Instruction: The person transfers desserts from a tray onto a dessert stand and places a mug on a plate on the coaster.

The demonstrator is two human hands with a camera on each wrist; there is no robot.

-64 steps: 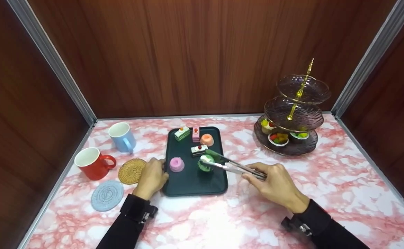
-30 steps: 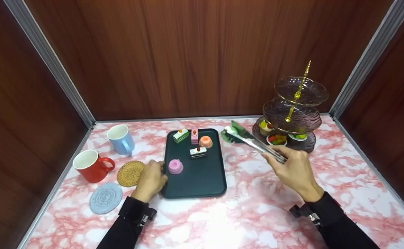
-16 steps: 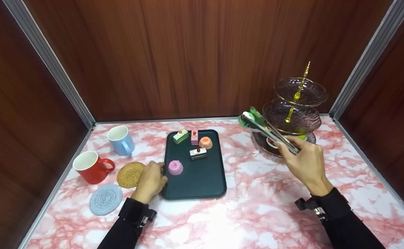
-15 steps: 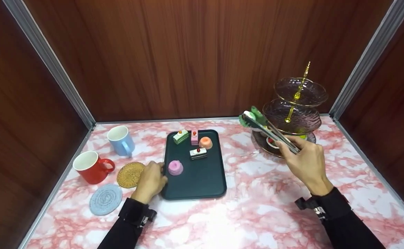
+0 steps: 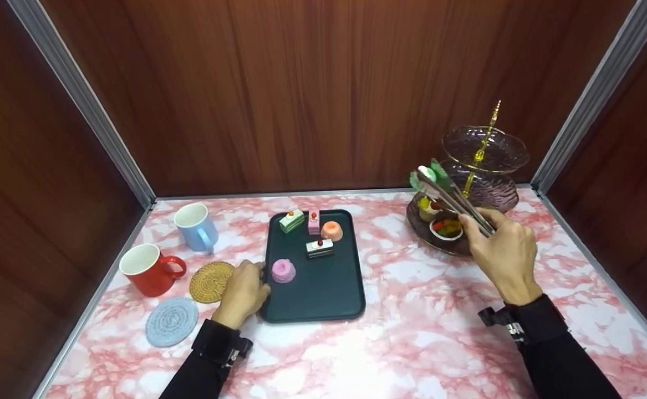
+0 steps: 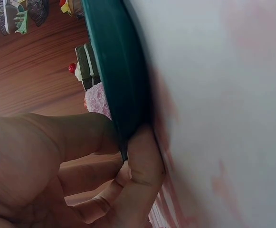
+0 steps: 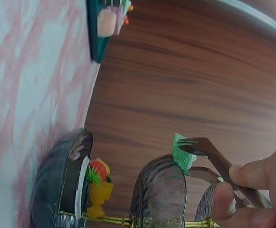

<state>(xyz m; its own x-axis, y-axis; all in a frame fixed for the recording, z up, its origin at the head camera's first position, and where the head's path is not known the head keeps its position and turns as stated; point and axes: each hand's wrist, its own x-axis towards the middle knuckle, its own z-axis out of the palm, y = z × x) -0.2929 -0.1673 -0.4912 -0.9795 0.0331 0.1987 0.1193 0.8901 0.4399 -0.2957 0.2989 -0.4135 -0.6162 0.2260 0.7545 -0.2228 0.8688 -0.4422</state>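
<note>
My right hand [image 5: 503, 252] holds metal tongs [image 5: 456, 202] by their arms. Between the fork-like tips is a small green cake [image 7: 180, 154] with a white top, up off the table. It appears at the rim of the middle tier of the three-tiered glass stand [image 5: 498, 191]; whether it touches is unclear. My left hand [image 5: 244, 291] pinches the left edge of the dark green tray [image 6: 121, 61] between thumb and finger. On this tray sit a pink cake [image 5: 283, 271], a dark layered slice [image 5: 320, 249], an orange cake [image 5: 331, 230], a pink slice [image 5: 314, 223] and a green slice [image 5: 291, 221].
Fruit tarts [image 5: 446, 228] occupy the stand's bottom tier, and a gold rod [image 5: 481, 152] rises through its middle. At left stand a red mug [image 5: 148, 270] and a light blue mug [image 5: 196, 227]. A woven tan coaster [image 5: 210, 282] and a grey-blue coaster [image 5: 172, 321] lie near my left hand.
The tongs have lifted the green cake off the tray and carried it right and away from me to the glass stand. My left hand stays at the tray's edge.
</note>
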